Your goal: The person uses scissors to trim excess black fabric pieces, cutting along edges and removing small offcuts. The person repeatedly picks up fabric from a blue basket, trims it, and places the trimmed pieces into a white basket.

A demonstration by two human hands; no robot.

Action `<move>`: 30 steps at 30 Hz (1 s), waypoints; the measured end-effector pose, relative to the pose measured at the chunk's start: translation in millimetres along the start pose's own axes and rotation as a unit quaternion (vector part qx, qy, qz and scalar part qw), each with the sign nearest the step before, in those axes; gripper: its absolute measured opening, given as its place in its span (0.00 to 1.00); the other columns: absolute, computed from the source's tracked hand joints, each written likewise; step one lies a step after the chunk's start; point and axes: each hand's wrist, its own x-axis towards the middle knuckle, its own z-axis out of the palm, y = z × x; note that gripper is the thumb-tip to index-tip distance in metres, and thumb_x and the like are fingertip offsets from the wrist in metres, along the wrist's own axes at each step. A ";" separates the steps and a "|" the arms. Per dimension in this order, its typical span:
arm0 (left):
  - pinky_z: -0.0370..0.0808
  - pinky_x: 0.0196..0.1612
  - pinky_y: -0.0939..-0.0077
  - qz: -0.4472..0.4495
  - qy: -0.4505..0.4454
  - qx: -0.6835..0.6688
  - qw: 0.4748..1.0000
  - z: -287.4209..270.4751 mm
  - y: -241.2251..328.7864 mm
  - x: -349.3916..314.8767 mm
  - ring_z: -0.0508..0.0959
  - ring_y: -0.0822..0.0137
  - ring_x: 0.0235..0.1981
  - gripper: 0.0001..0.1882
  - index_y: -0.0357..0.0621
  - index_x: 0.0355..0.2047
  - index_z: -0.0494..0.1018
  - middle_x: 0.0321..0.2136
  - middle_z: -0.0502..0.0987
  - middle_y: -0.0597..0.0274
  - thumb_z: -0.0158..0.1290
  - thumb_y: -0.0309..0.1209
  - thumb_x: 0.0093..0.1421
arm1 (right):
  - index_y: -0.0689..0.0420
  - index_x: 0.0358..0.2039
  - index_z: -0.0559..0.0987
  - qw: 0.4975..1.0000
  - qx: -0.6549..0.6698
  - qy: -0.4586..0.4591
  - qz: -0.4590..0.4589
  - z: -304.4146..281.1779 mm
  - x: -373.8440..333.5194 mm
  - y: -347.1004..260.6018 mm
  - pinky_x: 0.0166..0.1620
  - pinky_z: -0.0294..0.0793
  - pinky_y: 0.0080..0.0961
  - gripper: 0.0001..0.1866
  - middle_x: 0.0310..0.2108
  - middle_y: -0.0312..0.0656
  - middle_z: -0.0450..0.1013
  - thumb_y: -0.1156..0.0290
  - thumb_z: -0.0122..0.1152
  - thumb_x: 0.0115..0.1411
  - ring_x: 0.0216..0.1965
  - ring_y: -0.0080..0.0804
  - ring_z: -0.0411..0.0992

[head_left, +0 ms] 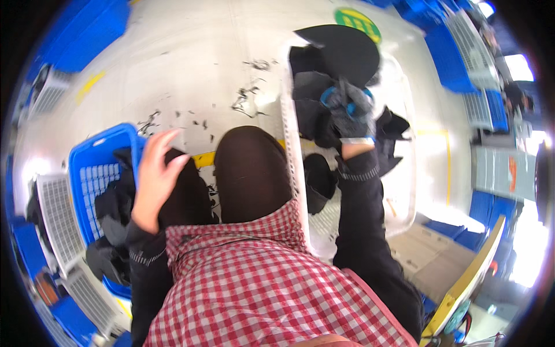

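Two hands, one seated person, red checked apron. Right hand (351, 113), grey knit glove, fingers closed around blue-handled scissors (341, 103), over dark fabric pieces (315, 110) inside white basket (291, 144) at right. Left hand (155, 176), bare, fingers spread open, gripping nothing, resting on left knee, just beside blue basket (92, 168) of dark cloth (113, 205). Black scraps (248, 101) scattered on pale floor ahead.

The pale floor (191, 52) carries a blue basket (92, 168), a white basket (292, 150) and dark scraps (245, 101).
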 end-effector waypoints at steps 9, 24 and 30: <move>0.68 0.61 0.59 0.145 0.193 -0.239 0.940 12.7 0.6 -2.3 0.73 0.48 0.55 0.29 0.39 0.52 0.73 0.50 0.73 0.50 0.71 0.30 0.51 | 0.66 0.52 0.80 0.991 0.023 -0.039 -0.123 59.9 -26.6 -242.9 0.47 0.80 0.38 0.18 0.47 0.53 0.80 0.67 0.56 0.69 0.41 0.45 0.79; 0.74 0.41 0.56 0.049 0.074 0.210 0.974 -272.7 -126.7 -146.4 0.81 0.47 0.39 0.23 0.45 0.38 0.81 0.33 0.82 0.54 0.72 0.39 0.41 | 0.63 0.56 0.67 0.869 0.430 -0.161 0.183 185.2 -25.1 -316.6 0.28 0.66 0.19 0.23 0.30 0.35 0.71 0.66 0.65 0.68 0.24 0.23 0.66; 0.75 0.42 0.55 0.066 -0.073 -0.011 0.995 -188.8 -147.6 -94.5 0.81 0.47 0.41 0.21 0.43 0.39 0.82 0.35 0.83 0.51 0.69 0.43 0.50 | 0.63 0.63 0.67 0.731 0.519 -0.391 0.210 246.0 -46.8 -366.0 0.54 0.73 0.33 0.31 0.51 0.41 0.73 0.72 0.68 0.63 0.51 0.34 0.72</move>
